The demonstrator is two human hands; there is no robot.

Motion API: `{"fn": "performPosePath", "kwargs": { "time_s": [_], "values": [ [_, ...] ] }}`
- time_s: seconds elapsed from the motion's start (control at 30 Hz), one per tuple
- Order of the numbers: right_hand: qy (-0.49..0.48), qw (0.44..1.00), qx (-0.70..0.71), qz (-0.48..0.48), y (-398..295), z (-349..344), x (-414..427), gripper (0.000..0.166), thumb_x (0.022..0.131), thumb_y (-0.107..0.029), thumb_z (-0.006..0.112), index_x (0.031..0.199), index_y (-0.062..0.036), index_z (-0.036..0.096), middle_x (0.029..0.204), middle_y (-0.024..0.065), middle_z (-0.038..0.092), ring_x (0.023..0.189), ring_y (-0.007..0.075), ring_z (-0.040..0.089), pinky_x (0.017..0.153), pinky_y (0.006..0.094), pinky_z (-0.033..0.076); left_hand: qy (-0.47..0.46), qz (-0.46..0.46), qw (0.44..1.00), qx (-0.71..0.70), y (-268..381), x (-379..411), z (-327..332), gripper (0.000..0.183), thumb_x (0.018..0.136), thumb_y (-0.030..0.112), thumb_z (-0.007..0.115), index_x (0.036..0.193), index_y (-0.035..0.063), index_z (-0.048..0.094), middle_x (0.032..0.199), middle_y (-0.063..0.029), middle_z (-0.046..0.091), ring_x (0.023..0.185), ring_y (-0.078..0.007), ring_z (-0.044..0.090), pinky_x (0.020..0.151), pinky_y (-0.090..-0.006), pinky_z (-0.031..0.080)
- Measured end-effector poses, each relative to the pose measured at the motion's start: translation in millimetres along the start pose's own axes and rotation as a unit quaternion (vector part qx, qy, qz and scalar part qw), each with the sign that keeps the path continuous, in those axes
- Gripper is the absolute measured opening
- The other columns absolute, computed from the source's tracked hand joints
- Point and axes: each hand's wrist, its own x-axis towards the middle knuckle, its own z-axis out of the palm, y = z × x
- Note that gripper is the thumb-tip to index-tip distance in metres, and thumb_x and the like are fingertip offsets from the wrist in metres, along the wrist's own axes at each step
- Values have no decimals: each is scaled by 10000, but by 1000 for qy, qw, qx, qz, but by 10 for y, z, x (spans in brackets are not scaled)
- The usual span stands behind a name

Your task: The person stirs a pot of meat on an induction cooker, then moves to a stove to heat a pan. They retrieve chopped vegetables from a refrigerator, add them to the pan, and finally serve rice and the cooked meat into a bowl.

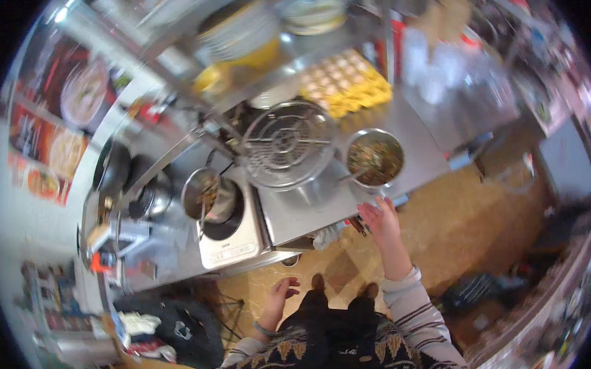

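Observation:
My right hand (381,221) reaches out palm up, fingers apart and holding nothing, just short of the counter edge below a metal pot of chopped food (375,158) with a utensil handle sticking out. Low by my body, my left hand (283,291) hangs over the floor with loosely bent fingers and nothing visible in it. A round perforated metal steamer tray (289,145) sits left of the pot. On a white induction cooker (229,250) at the left stands a smaller metal pot (197,194), with food and a utensil inside.
Behind the steamer tray are eggs in a yellow carton (345,82). Stacked plates (245,33) fill the metal shelf above. Dark pans (113,165) stand at the left wall. The steel counter (302,219) ends in front of me; a dark bag (192,328) lies at lower left.

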Motion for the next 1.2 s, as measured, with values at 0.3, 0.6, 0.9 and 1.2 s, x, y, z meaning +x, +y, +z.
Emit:
{"fn": "performPosePath", "kwargs": {
  "time_s": [0.3, 0.6, 0.9, 1.2],
  "values": [
    [-55, 995, -24, -76, -40, 96, 584, 377, 720, -102, 563, 1041, 48, 435, 1002, 167, 523, 919, 292, 525, 869, 372, 438, 214, 53, 960, -172, -164, -495, -1047, 296, 871, 281, 434, 1043, 55, 516, 898, -49, 589, 715, -130, 563, 695, -263, 415],
    [81, 991, 28, -103, 68, 126, 1019, 349, 779, -151, 446, 1101, -21, 411, 1091, 168, 460, 962, 306, 488, 826, 415, 438, 292, 57, 921, -252, -422, -415, -2536, 272, 844, 267, 473, 1009, 61, 535, 872, -48, 595, 678, -126, 557, 648, -234, 404],
    [67, 990, -124, 8, 1185, 484, 429, 263, 810, -339, 464, 938, -110, 467, 1048, 127, 511, 927, 268, 500, 720, 369, 423, 289, 44, 913, -283, -351, -93, -3174, 270, 832, 265, 495, 995, 55, 545, 862, -54, 596, 692, -123, 554, 656, -229, 410],
    [-35, 995, -85, 42, 1304, 897, 709, 194, 803, -189, 533, 938, -49, 527, 945, 121, 555, 885, 231, 535, 759, 373, 447, 261, 35, 906, -331, -272, 70, -3066, 241, 842, 244, 495, 984, 56, 545, 870, -55, 598, 698, -130, 555, 668, -232, 410]
  ]
}}
